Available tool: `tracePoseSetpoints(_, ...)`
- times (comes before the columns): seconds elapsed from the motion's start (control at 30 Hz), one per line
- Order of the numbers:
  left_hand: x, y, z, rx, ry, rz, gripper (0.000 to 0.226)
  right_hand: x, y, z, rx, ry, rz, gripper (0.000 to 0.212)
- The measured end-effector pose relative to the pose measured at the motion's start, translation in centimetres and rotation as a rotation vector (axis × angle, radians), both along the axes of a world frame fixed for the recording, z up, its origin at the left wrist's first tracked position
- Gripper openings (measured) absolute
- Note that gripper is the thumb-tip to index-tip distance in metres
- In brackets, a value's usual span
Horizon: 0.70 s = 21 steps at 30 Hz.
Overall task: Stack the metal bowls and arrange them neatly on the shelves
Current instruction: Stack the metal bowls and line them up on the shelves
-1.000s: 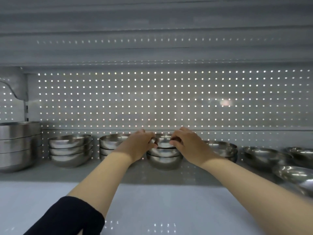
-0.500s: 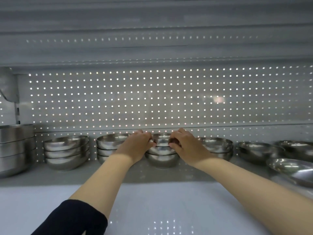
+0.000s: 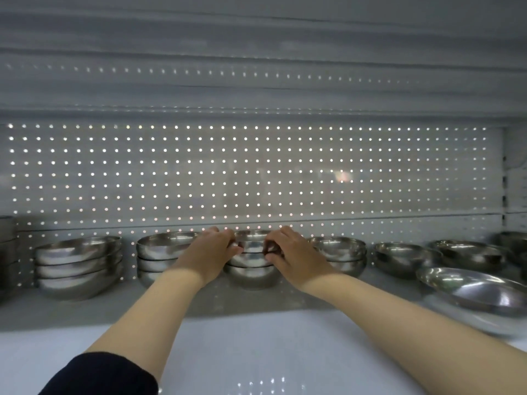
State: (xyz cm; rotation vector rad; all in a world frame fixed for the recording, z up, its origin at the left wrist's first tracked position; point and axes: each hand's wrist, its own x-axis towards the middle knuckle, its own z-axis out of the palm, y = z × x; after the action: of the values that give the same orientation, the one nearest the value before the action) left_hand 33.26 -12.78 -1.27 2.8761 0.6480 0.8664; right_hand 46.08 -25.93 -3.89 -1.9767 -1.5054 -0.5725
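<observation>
Centrally, top bowl (image 3: 252,243) of stack, pinched between left hand (image 3: 212,249), right hand (image 3: 293,252)

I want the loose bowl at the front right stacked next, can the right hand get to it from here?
Probably yes: the loose bowl lies open beside the right hand, but that hand now holds the middle stack.

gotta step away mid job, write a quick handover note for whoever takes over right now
Left hand and right hand both grip the top bowl of the middle stack, at the back of the shelf.
Done: two stacks to its left, one to its right.
Left: loose bowls on the right and the wide front bowl still need stacking.
</observation>
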Motion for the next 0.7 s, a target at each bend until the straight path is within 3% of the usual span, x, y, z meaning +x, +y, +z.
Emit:
tracePoseSetpoints(0.27,0.2,-0.1,-0.1,0.023,-0.027,0.081,0.032,0.3,-0.2,-0.1,0.008,0.033,0.014,0.042)
tracePoseSetpoints(0.5,-0.3,-2.3,0.9,0.107,-0.308,0.021,0.032,0.2,-0.7,0.3,0.059,0.070,0.004,0.035)
tracePoseSetpoints(0.7,0.5,-7.3,2.1,0.146,-0.262,0.048,0.030,-0.9,-3.0,2.8,0.155,0.165,-0.065,0.030)
